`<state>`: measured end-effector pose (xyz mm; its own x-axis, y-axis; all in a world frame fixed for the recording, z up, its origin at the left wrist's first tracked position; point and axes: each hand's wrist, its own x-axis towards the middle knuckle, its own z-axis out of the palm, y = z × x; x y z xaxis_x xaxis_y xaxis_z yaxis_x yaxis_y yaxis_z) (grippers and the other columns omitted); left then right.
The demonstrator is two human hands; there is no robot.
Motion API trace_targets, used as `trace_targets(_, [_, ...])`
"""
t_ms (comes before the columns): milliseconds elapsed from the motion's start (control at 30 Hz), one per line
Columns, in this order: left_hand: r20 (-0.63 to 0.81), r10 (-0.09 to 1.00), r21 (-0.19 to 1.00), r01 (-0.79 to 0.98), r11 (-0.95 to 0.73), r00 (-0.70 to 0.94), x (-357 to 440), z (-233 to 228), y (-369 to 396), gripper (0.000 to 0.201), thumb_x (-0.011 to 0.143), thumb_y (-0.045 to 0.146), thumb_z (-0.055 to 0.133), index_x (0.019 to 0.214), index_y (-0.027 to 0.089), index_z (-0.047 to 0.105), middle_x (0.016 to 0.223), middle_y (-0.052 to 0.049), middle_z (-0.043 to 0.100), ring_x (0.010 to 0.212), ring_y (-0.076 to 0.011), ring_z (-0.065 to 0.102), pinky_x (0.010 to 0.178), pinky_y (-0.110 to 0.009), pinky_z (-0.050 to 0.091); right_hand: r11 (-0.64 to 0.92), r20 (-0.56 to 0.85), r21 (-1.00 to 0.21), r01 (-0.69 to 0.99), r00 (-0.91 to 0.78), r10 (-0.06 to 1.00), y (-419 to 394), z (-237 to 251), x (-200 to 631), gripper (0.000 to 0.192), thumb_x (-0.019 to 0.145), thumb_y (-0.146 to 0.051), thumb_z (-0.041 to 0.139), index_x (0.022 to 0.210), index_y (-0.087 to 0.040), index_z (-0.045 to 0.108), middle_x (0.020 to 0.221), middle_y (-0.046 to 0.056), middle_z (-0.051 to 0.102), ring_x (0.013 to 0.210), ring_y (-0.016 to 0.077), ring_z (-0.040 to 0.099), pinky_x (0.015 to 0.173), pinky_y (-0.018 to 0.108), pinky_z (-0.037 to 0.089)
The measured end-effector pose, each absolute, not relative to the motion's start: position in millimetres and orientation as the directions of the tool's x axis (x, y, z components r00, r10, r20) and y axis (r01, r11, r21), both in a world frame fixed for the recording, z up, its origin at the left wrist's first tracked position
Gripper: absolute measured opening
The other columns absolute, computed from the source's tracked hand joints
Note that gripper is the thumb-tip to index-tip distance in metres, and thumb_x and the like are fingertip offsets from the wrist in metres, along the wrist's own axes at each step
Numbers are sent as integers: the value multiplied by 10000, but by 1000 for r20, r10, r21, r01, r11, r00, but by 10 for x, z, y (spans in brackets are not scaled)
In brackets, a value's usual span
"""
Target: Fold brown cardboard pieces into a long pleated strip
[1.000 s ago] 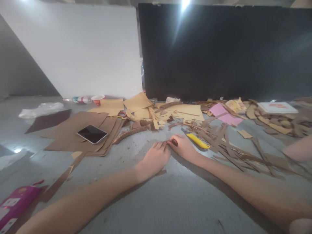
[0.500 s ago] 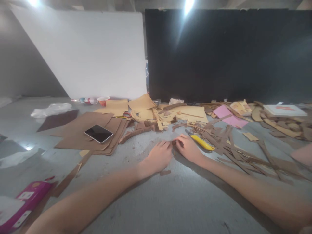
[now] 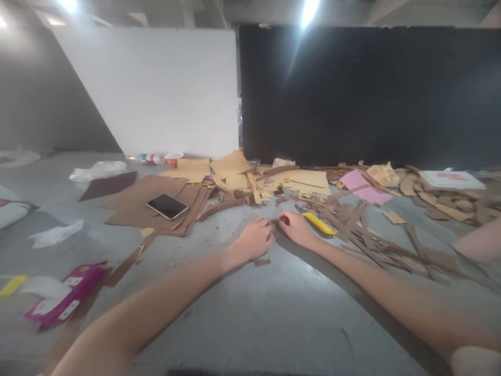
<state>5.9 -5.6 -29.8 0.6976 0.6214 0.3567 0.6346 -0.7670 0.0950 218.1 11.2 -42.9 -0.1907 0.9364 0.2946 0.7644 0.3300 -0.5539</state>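
Note:
My left hand (image 3: 256, 238) rests on the grey table with its fingers curled together around a small brown piece of cardboard (image 3: 275, 222). From the other side my right hand (image 3: 296, 228) pinches the same piece between thumb and fingertips; most of it is hidden by the fingers. Just right of that hand lies a yellow utility knife (image 3: 320, 224), its blade pointing away to the left. A short brown cardboard scrap (image 3: 262, 262) lies below my left hand. Beyond the hands is a curved brown cardboard strip (image 3: 223, 207).
A phone (image 3: 167, 206) lies on stacked brown cardboard sheets (image 3: 129, 215) at left. Many cardboard strips (image 3: 371, 243) spread to the right, with a pink sheet (image 3: 366, 187) behind. A magenta packet (image 3: 74, 292) sits front left. Part of another person's arm (image 3: 479, 241) shows at far right.
The view has shifted slightly, showing more of the table's left side and front. My hands stay close together on the cardboard piece; the right fingers have changed their grip slightly.

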Motion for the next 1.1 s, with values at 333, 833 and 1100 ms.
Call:
trace_targets(333, [297, 673, 126, 671, -731, 678, 37, -222, 15, 270, 997, 165, 533, 1105, 161, 780, 1075, -107, 719, 1113, -259, 661, 999, -376, 536, 403, 346, -405, 821, -271, 898, 69, -406, 2145, 197, 996, -224, 578, 1079, -163, 745, 1008, 58, 713, 827, 171, 632, 850, 312, 412])
trace_targets(833, [342, 539, 94, 543, -834, 769, -122, -299, 28, 409, 1033, 140, 471, 1402, 117, 646, 1447, -158, 646, 1383, -247, 579, 1200, -428, 452, 507, 345, -216, 834, -421, 839, -157, -349, 2141, 374, 1027, -119, 479, 1253, -196, 767, 976, 59, 688, 859, 183, 605, 914, 331, 396])
trace_targets(1100, [331, 533, 78, 540, -838, 779, -141, -302, 33, 419, 1051, 169, 450, 1421, 108, 638, 1470, -162, 644, 1384, -246, 593, 1197, -418, 460, 536, 302, -126, 835, -482, 822, -192, -329, 2125, 359, 1028, -112, 459, 1259, -145, 731, 983, 76, 677, 895, 195, 612, 944, 342, 391])
